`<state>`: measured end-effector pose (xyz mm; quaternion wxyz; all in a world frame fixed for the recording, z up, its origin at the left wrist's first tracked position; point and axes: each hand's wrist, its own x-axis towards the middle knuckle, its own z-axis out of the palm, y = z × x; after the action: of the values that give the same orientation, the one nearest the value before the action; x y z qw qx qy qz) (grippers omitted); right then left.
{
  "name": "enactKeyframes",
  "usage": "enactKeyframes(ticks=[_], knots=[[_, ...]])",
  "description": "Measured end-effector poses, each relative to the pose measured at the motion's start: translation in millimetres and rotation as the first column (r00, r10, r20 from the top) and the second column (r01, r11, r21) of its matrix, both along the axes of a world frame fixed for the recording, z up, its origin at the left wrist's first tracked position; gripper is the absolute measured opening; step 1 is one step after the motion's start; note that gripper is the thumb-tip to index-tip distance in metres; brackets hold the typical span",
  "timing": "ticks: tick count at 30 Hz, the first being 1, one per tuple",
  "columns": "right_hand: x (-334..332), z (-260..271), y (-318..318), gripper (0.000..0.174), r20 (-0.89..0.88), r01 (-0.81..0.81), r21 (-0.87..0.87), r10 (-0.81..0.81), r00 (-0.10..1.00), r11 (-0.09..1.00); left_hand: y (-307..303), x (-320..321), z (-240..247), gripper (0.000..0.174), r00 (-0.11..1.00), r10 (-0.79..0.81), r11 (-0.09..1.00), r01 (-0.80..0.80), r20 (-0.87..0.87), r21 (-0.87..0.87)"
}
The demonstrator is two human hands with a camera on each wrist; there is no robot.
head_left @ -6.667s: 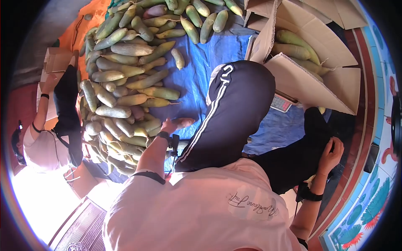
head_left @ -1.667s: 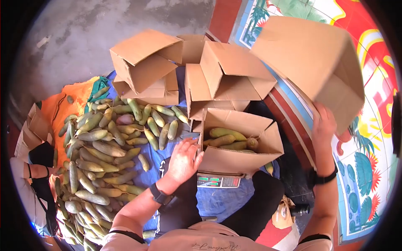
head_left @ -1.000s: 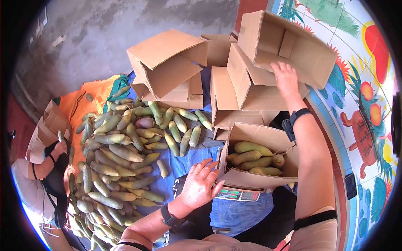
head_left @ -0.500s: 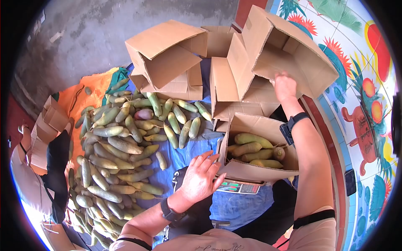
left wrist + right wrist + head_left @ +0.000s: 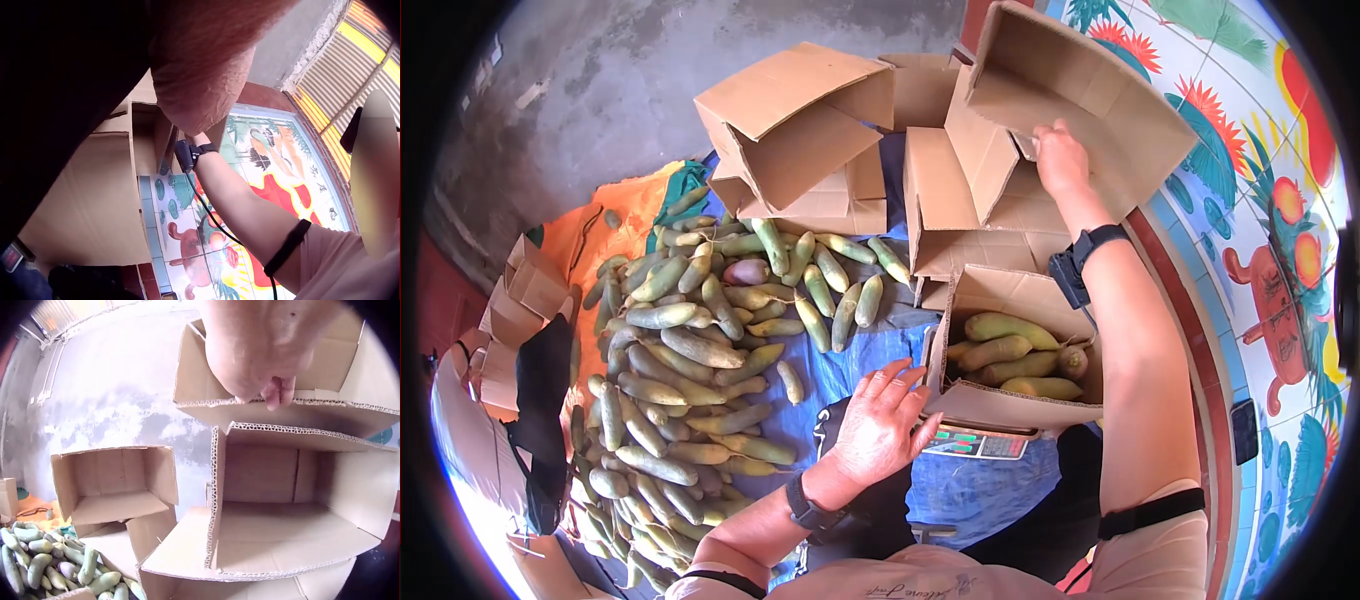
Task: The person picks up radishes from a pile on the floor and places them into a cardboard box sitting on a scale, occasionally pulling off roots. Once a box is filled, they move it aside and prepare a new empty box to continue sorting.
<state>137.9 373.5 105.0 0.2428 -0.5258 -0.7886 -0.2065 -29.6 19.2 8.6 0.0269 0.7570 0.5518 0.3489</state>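
My right hand (image 5: 1060,160) grips the lower rim of an empty cardboard box (image 5: 1100,100), its fingertips curled over the edge in the right wrist view. That box sits tilted above another open box (image 5: 281,481). My left hand (image 5: 880,420), fingers fairly straight, lies against the left side of a box holding radishes (image 5: 1010,405). Inside it are several long green radishes (image 5: 998,350). Under this box a scale (image 5: 975,444) shows lit green digits. In the left wrist view the left hand (image 5: 206,81) hides much of the scene.
A large heap of green radishes (image 5: 690,350) covers the blue tarp (image 5: 850,360) on the left. More open boxes (image 5: 800,110) are stacked behind it. Another person (image 5: 475,430) is at far left. A painted tile wall (image 5: 1250,200) and a phone (image 5: 1245,432) are right.
Earlier my left hand was at the heap. My right hand then carried the empty box from the right onto the stack. In the last half second this box tipped back slightly; my left hand stayed.
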Motion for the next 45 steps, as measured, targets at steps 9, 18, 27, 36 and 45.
enactKeyframes(ticks=[9, 18, 27, 36, 45], knots=[[3, -37, -12, 0.033, -0.066, -0.186, -0.089, 0.181, 0.981, 0.978, 0, -4, 1, 0.03, 1.0, 0.007, 1.0, -0.007, 0.023, 0.026], [19, -25, -109, 0.017, -0.093, -0.374, -0.166, 0.363, 0.927, 0.912, -2, -4, -4, 0.028, 0.996, 0.024, 0.997, -0.03, 0.088, 0.074], [56, -16, -283, 0.015, -0.11, -0.347, -0.34, 0.329, 0.938, 0.874, -1, -1, -13, 0.023, 0.988, 0.008, 0.985, -0.035, 0.155, 0.172], [189, -2, -381, 0.015, -0.181, 0.084, -0.353, -0.156, 0.971, 0.932, -3, -9, -17, 0.018, 0.991, 0.018, 0.976, -0.046, 0.13, 0.213], [210, -10, -414, 0.016, -0.205, 0.227, -0.293, -0.293, 0.934, 0.929, -1, -5, -19, 0.014, 0.994, 0.044, 0.966, -0.067, 0.096, 0.249]])
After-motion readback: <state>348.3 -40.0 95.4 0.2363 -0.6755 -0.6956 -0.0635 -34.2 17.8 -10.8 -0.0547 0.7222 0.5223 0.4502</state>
